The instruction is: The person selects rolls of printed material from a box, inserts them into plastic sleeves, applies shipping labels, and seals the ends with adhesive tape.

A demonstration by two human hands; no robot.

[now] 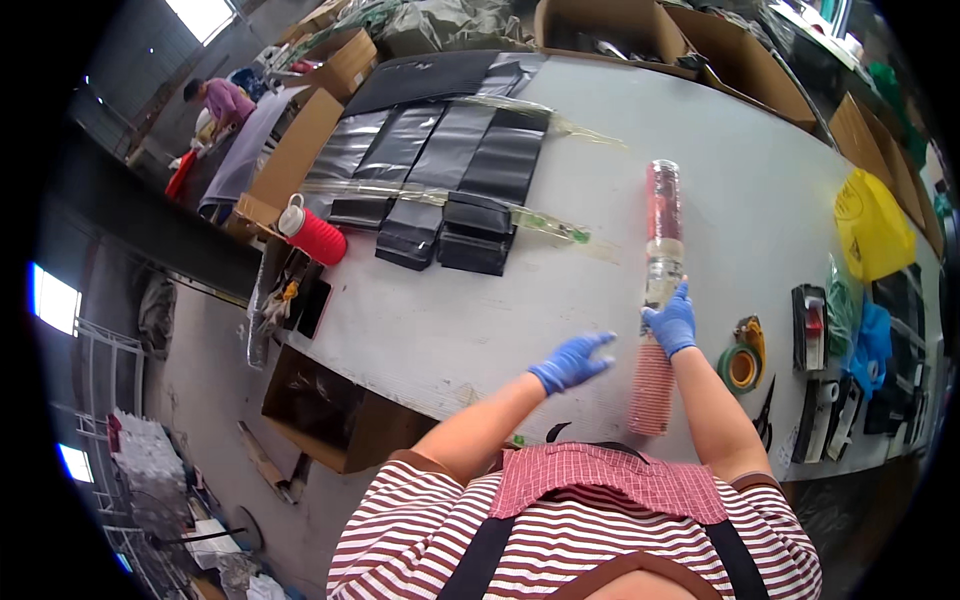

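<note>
A long, narrow cylinder [663,210] lies lengthwise on the table in front of me. Its far part is shiny dark red and clear, its middle is silvery, and its near part is pinkish with close ridges, like a stack of thin pieces; I cannot tell its exact kind. My right hand [672,320], in a blue glove, grips it around the middle from the right side. To the left of the cylinder, my left hand [575,364], also gloved in blue, hangs with fingers apart and holds nothing.
Flat black plastic bags [425,150] lie at the far left, near a red bottle [322,238]. On the right are a tape dispenser [742,366], scissors [765,415] and a yellow bag [872,225]. Cardboard boxes [610,30] line the far edge. A person [225,103] works beyond.
</note>
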